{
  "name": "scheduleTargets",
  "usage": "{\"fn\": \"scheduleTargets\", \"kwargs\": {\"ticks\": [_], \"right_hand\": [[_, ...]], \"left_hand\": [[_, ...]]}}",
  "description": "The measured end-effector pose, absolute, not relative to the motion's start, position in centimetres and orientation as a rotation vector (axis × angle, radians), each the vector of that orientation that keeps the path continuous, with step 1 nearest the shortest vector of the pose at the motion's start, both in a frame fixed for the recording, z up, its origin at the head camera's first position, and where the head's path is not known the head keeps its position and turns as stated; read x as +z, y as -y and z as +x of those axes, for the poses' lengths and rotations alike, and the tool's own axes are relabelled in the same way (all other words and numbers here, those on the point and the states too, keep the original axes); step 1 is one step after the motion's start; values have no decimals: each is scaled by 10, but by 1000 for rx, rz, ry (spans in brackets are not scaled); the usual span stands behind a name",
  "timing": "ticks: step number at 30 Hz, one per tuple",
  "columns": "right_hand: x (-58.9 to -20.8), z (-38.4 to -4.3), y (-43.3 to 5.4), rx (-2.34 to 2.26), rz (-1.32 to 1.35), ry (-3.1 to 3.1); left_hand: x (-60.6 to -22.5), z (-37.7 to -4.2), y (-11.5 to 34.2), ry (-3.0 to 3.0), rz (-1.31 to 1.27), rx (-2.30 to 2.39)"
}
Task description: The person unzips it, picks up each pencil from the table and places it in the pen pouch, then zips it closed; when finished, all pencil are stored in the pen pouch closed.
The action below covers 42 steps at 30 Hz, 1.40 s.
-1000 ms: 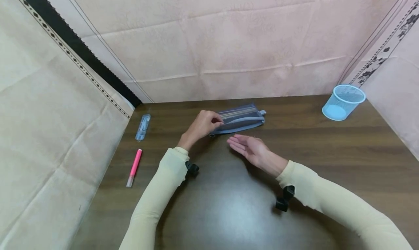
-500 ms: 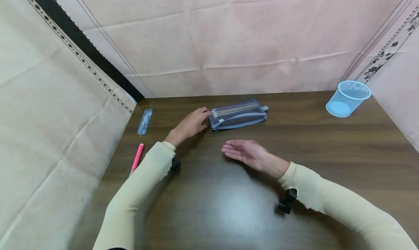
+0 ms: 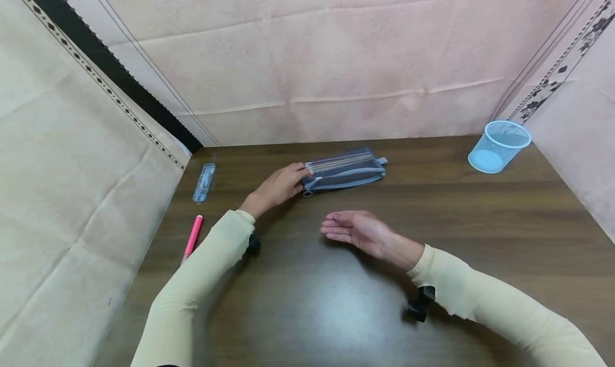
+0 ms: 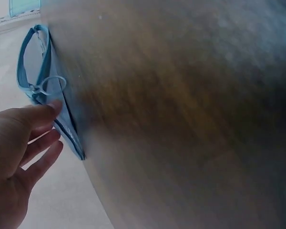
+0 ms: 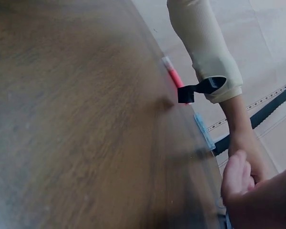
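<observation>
A dark blue zippered pencil pouch (image 3: 343,169) with light blue trim lies near the table's back edge. My left hand (image 3: 281,185) pinches its left end; in the left wrist view the thumb lies against the pouch (image 4: 66,121), just below the round zip pull ring (image 4: 54,86). The other fingers are partly behind the pouch end. In front of the pouch, my right hand (image 3: 357,231) is held over the table with straight fingers, palm turned toward the left, holding nothing. The right wrist view shows this hand (image 5: 240,183) overlapping the left forearm.
A light blue mesh pen cup (image 3: 498,147) stands at the back right. Along the left edge lie a flat, clear blue slim object (image 3: 204,183) and a pink marker (image 3: 193,236), partly covered by the left sleeve. Pale cloth (image 3: 288,63) hangs behind the table.
The left hand drew back leftward from the pouch's front corner, then came against its left end. The right hand has shifted slightly left and toward the body.
</observation>
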State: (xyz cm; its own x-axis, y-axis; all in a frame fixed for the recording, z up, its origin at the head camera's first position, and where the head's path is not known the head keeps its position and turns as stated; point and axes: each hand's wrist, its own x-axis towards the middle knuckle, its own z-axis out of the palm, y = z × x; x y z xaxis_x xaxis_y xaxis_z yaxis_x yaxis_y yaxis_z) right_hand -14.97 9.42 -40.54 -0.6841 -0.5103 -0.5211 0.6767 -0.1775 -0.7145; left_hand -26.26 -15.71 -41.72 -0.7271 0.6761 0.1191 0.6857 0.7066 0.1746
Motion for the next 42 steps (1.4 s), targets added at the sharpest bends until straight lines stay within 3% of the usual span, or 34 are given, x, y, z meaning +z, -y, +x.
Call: {"fn": "scheduleTargets", "kwargs": {"ticks": [5, 14, 17, 26, 37, 42], "right_hand": [[-405, -147, -86, -1857, 38, -1553], [-404, -168, -61, -1276, -792, -2572], [-407, -180, -50, -1057, -954, -2764], [-418, -194, -34, -749, -1010, -2918], [-414, -197, -41, -1095, -1035, -3087], [-413, -202, -40, -1044, -1078, -3091]], "left_hand": [[-410, -263, 165, 2779, -1136, -404], [-400, -261, 166, 2742, -1151, -454], [-400, -260, 164, 2732, -1152, -449], [-399, -257, 164, 2760, -1118, -466], [-406, -254, 162, 2731, -1094, -492], [-405, -254, 162, 2716, -1060, -498]]}}
